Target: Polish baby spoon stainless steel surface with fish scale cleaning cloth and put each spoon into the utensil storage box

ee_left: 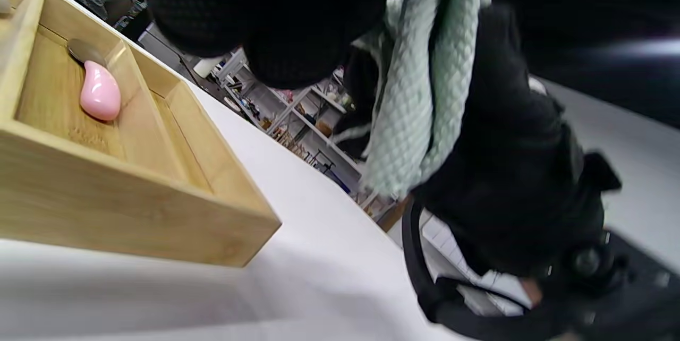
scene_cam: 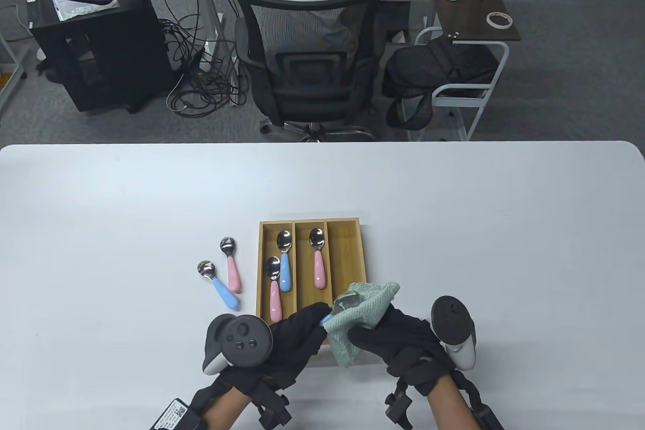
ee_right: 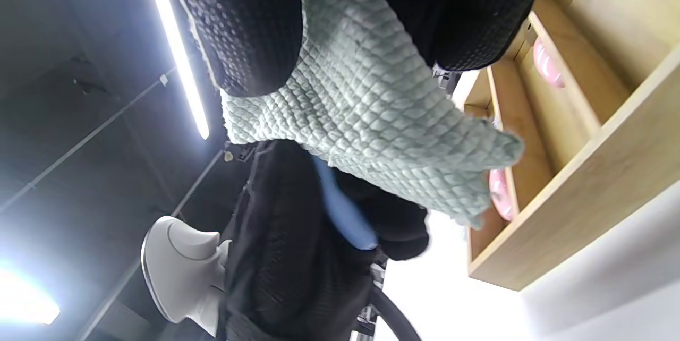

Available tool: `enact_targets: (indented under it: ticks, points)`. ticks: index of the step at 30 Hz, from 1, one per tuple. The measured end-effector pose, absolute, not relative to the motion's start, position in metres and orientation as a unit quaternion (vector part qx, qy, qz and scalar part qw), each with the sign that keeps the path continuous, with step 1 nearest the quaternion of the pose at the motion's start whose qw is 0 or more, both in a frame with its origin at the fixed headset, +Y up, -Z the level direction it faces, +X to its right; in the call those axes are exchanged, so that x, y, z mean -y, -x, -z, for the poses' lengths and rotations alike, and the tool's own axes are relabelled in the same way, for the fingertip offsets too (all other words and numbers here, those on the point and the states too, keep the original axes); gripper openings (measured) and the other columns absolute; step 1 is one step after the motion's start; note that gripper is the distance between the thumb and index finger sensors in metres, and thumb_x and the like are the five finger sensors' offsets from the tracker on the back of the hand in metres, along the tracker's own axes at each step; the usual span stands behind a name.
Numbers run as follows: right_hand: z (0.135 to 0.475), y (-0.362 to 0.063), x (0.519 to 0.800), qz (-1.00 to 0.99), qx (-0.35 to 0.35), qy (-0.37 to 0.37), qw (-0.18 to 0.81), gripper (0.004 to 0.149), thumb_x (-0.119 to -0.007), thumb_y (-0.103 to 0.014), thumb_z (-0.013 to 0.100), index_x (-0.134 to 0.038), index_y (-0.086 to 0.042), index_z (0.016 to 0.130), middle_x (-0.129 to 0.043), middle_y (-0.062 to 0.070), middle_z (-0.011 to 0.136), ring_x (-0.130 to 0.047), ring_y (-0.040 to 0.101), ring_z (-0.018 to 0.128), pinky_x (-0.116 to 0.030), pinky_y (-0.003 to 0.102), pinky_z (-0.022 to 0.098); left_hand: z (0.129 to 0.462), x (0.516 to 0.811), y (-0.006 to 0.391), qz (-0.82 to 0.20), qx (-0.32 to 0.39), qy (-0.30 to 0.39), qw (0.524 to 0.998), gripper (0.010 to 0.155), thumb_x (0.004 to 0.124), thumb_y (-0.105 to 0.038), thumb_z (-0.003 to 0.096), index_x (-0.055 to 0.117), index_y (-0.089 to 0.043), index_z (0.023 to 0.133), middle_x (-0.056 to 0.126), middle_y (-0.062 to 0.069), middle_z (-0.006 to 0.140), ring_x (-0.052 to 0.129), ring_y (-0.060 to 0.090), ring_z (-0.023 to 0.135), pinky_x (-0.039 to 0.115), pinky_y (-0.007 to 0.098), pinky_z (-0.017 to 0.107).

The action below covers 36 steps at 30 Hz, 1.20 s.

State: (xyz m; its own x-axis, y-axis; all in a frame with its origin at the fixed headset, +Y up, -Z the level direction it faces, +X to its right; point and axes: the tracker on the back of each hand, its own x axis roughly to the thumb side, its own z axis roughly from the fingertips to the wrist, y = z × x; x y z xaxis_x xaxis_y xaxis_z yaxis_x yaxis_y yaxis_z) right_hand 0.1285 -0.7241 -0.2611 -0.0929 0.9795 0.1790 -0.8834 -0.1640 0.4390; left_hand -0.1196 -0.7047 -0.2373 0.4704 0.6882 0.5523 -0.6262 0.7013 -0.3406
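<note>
left fingers (scene_cam: 307,321) round blue spoon (scene_cam: 327,320), cloth (scene_cam: 360,316) against it

Beyond the white table (scene_cam: 453,208) stand a black mesh office chair (scene_cam: 308,67), grey carpet (scene_cam: 569,92) and a dark side table (scene_cam: 471,9).

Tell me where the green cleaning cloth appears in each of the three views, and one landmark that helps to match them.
Table view: the cloth is at bottom centre, between both hands, over the box's near end.
Left wrist view: the cloth hangs from top centre, right of the box.
Right wrist view: the cloth fills the upper centre, left of the box.
Shared landmark: the wooden storage box.
</note>
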Motion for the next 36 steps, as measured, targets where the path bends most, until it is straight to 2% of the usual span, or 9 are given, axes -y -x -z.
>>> enact_targets:
  ticks: [3, 5, 9, 13, 16, 19, 25, 32, 36]
  points:
    - [0.259, -0.129, 0.723, -0.739, -0.09, -0.198, 0.637, 0.075, -0.087, -0.04, 0.055, -0.05, 0.001, 0.105, -0.075, 0.019, 0.096, -0.096, 0.027, 0.078, -0.079, 0.049, 0.064, 0.232, 0.708, 0.11, -0.353, 0.343, 0.04, 0.87, 0.057, 0.057, -0.038, 0.0636, 0.05, -0.003, 0.108, 0.078, 0.005, 0.09, 0.098, 0.021, 0.063, 0.087, 0.042, 0.046]
    - [0.257, -0.13, 0.723, -0.753, -0.066, -0.17, 0.632, 0.076, -0.087, -0.045, 0.053, -0.054, 0.001, 0.104, -0.078, 0.017, 0.093, -0.098, 0.027, 0.074, -0.081, 0.048, 0.062, 0.23, 0.709, 0.106, -0.327, 0.342, 0.036, 0.88, 0.057, 0.06, -0.04, 0.0631, 0.053, -0.003, 0.106, 0.08, 0.005, 0.088, 0.101, 0.019, 0.059, 0.089, 0.036, 0.038]
    - [0.255, -0.13, 0.727, -0.778, -0.011, -0.092, 0.621, 0.062, -0.087, -0.045, 0.05, -0.069, -0.005, 0.093, -0.091, 0.007, 0.078, -0.106, 0.016, 0.057, -0.09, 0.039, 0.053, 0.228, 0.71, 0.101, -0.329, 0.322, 0.033, 0.887, 0.057, 0.064, -0.043, 0.062, 0.058, -0.005, 0.103, 0.083, 0.003, 0.086, 0.104, 0.017, 0.056, 0.093, 0.031, 0.033]
    - [0.252, -0.13, 0.718, -0.806, 0.038, -0.122, 0.578, 0.054, -0.077, -0.042, 0.058, -0.07, 0.0, 0.092, -0.093, 0.01, 0.074, -0.109, 0.015, 0.052, -0.094, 0.035, 0.05, 0.233, 0.717, 0.106, -0.351, 0.291, 0.049, 0.889, 0.059, 0.061, -0.051, 0.0607, 0.066, -0.007, 0.101, 0.087, 0.003, 0.082, 0.105, 0.02, 0.052, 0.094, 0.031, 0.032]
    - [0.246, -0.128, 0.714, -0.813, 0.052, -0.129, 0.566, 0.055, -0.066, -0.037, 0.063, -0.063, 0.009, 0.094, -0.091, 0.016, 0.076, -0.109, 0.016, 0.054, -0.094, 0.035, 0.049, 0.233, 0.721, 0.113, -0.331, 0.282, 0.045, 0.9, 0.066, 0.054, -0.06, 0.0585, 0.074, -0.009, 0.094, 0.093, 0.0, 0.071, 0.106, 0.017, 0.041, 0.092, 0.031, 0.025]
    - [0.246, -0.127, 0.715, -0.797, 0.015, -0.134, 0.589, 0.056, -0.064, -0.032, 0.064, -0.057, 0.013, 0.096, -0.088, 0.021, 0.079, -0.107, 0.021, 0.058, -0.093, 0.038, 0.05, 0.232, 0.719, 0.117, -0.324, 0.275, 0.037, 0.904, 0.065, 0.052, -0.061, 0.0575, 0.077, -0.011, 0.091, 0.094, -0.003, 0.064, 0.104, 0.014, 0.034, 0.091, 0.029, 0.021]
    - [0.251, -0.127, 0.717, -0.749, -0.048, -0.172, 0.639, 0.056, -0.072, -0.023, 0.062, -0.048, 0.007, 0.103, -0.076, 0.021, 0.093, -0.096, 0.032, 0.076, -0.084, 0.047, 0.06, 0.234, 0.721, 0.121, -0.332, 0.277, 0.049, 0.9, 0.063, 0.053, -0.061, 0.0579, 0.076, -0.013, 0.091, 0.094, -0.003, 0.065, 0.103, 0.014, 0.034, 0.09, 0.029, 0.021]
    - [0.252, -0.126, 0.719, -0.776, -0.016, -0.151, 0.612, 0.061, -0.088, -0.031, 0.052, -0.06, -0.003, 0.099, -0.085, 0.01, 0.086, -0.104, 0.021, 0.067, -0.09, 0.04, 0.056, 0.233, 0.723, 0.12, -0.317, 0.285, 0.06, 0.903, 0.063, 0.052, -0.06, 0.0579, 0.076, -0.013, 0.091, 0.094, -0.003, 0.066, 0.103, 0.014, 0.033, 0.09, 0.029, 0.021]
    - [0.25, -0.127, 0.717, -0.799, 0.013, -0.134, 0.586, 0.062, -0.091, -0.039, 0.049, -0.067, -0.005, 0.094, -0.09, 0.007, 0.079, -0.108, 0.016, 0.058, -0.094, 0.036, 0.051, 0.233, 0.724, 0.119, -0.316, 0.287, 0.065, 0.902, 0.061, 0.052, -0.06, 0.0577, 0.077, -0.014, 0.09, 0.094, -0.003, 0.066, 0.102, 0.014, 0.033, 0.09, 0.03, 0.021]
